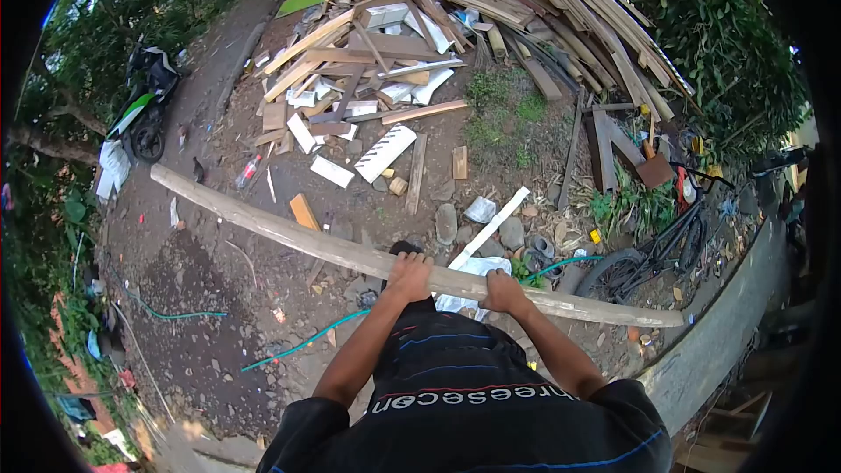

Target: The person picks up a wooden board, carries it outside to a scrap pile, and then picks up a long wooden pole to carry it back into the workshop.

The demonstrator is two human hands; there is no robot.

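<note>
A long, slightly curved wooden pole (272, 232) crosses in front of my body, from the upper left to the lower right. My left hand (409, 277) is closed over it near its middle. A short way to the right, my right hand (503, 291) grips the same pole with fingers wrapped around it. Both ends of the pole reach well past my hands. Behind it, a narrow white strip (491, 226) and a crumpled white sheet (473, 267) lie on the ground, partly hidden by the pole.
Ahead lies a heap of scrap boards (377, 48), with long planks (596, 9) stacked to its right. A bicycle (653, 250) lies near a low concrete wall (718, 320) at right. A motorbike (147, 109) stands far left. A green hose (302, 343) runs along the ground.
</note>
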